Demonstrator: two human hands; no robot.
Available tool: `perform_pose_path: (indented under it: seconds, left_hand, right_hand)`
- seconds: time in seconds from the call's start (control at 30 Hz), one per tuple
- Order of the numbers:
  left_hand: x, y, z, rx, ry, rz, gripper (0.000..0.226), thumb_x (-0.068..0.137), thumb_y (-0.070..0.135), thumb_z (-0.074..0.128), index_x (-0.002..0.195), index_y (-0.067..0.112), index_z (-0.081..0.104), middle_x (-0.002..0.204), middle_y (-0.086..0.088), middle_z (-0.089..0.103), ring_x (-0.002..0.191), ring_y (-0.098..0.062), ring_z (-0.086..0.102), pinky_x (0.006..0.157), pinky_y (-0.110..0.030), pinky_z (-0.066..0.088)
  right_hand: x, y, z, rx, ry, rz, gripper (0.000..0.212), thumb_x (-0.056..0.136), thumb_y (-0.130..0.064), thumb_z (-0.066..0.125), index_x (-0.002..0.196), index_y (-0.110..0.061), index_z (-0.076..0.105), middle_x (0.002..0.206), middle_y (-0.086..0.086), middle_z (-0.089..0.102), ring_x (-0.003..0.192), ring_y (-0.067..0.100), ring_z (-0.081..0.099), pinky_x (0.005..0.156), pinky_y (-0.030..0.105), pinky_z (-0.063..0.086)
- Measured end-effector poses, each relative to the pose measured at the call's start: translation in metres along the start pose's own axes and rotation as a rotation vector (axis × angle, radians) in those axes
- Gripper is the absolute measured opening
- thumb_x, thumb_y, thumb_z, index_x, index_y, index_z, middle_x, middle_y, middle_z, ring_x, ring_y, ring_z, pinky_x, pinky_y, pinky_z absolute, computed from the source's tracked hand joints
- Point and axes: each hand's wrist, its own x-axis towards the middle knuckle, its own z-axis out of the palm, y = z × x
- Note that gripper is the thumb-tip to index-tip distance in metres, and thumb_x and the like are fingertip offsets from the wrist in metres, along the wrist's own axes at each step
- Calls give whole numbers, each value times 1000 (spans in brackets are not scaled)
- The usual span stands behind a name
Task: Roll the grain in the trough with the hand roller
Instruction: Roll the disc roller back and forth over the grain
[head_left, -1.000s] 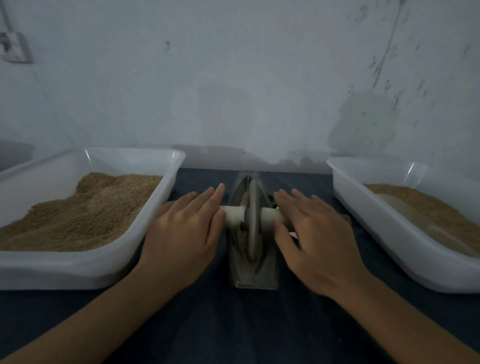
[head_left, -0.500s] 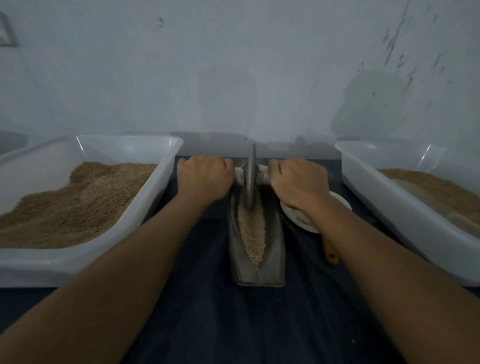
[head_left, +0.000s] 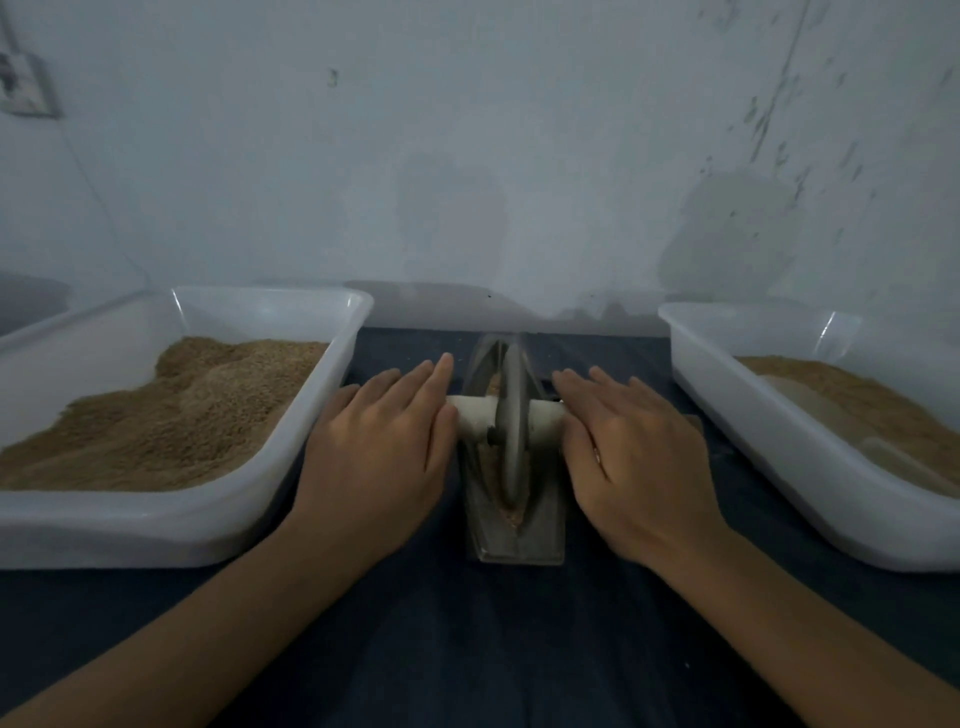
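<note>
A narrow metal trough (head_left: 545, 535) lies lengthwise on the dark table, between my hands. The hand roller (head_left: 511, 415), a grey metal disc on a pale cross axle, stands upright in the trough near its near end. A little grain (head_left: 511, 514) shows at the disc's foot; most of it is hidden. My left hand (head_left: 379, 447) lies flat with straight fingers pressing on the axle's left end. My right hand (head_left: 634, 452) presses the right end in the same way, fingers stretched forward.
A white plastic tub (head_left: 332, 384) heaped with brown grain stands to the left of the trough. A second white tub (head_left: 727, 415) holding grain and a pale scoop stands to the right. A pale wall rises just behind the table.
Half a second ago both hands gripped the axle at the trough's far end. The roller has come back toward me, and my fingers now lie straight over the axle.
</note>
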Motion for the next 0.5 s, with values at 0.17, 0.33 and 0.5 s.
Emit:
perform_pose_path:
  seconds: [0.17,0.33,0.5]
  left_hand:
    - [3,-4,5,-49,-42,-38,55,108,39,29,157,19,47,147,1,62,134,-22,58,105,-46,49]
    - [55,-8,31,81,-105,-111,49,110,35,28,140,21,65,132,-1,71,111,-27,67,90,-45,52]
    - [96,-11,49,309,-228,-104,29,105,24,34,78,20,44,77,1,53,68,-24,46,66,-36,37]
  right_hand:
    - [11,0,8,-49,54,-47,49,103,-35,36,135,-16,68,134,2,70,129,21,62,116,43,40]
    - [55,14,40,-65,-4,101,43,106,-33,37,90,-17,75,83,1,72,88,27,69,81,38,49]
    - [98,22,60,-127,-143,208,54,103,-44,22,59,-21,44,60,-6,42,68,29,54,66,37,31]
